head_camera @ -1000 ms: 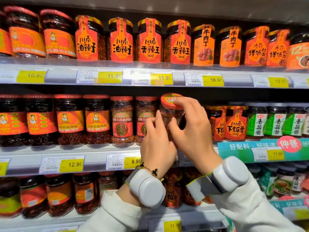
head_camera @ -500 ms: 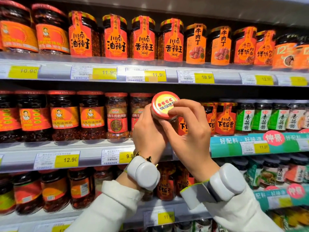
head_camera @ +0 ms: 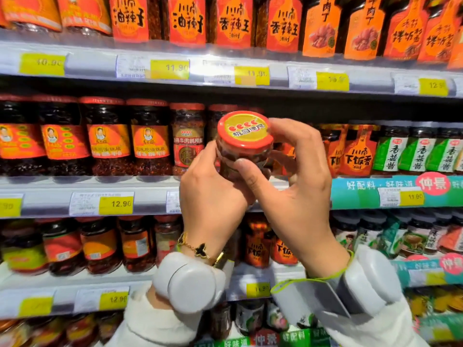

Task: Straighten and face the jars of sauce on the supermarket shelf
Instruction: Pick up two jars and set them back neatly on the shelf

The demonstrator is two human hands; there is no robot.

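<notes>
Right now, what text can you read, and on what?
"12.90": yellow tag, middle rail.
"11.90": yellow tag, top rail.
"10.90": top-left tag, blurred.
"香菇酱": green-label jars.
"下饭香": orange-label jar.
"油辣子": top-shelf jar.
"仲景": pink badge.
Held jar's lid: print unclear.

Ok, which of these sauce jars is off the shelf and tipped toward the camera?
The red-lidded jar held in both hands, left hand and right hand. Its gold-centred lid faces the camera; the other jars stand upright on the shelves.

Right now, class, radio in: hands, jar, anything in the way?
Left hand and right hand grip the red-lidded glass sauce jar, tilted lid-forward, off the middle shelf. Nothing blocking.
</notes>
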